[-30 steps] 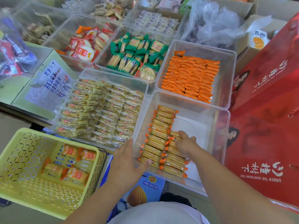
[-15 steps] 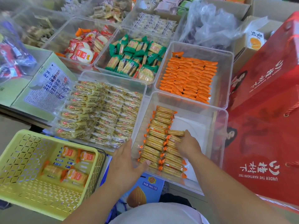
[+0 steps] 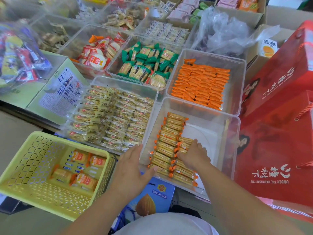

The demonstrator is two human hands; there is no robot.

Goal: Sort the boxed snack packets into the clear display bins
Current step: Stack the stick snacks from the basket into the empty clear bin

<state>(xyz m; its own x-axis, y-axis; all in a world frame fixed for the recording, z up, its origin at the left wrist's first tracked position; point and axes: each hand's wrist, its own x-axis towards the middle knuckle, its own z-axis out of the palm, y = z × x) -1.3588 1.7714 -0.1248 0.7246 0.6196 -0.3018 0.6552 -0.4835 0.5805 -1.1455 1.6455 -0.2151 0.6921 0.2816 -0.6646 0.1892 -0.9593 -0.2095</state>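
While left hand [image 3: 130, 168] lies spread against the bin [image 3: 229, 143], right hand [image 3: 194, 155] curls over packets [image 3: 166, 141].

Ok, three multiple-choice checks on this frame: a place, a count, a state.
1. Where is the right hand? A on the red box; B in the nearest clear bin, on the cracker packets; C in a plastic bag.
2. How many loose packets lie in the yellow basket? A one; B nine; C four.
3. How is the left hand? A open, fingers straight, against the bin's outer wall; B gripping a packet; C clenched in the air.
Key: 1B, it rests on the rows inside the bin; 2C, four orange-ended packets show on its floor; 3A, it holds nothing.
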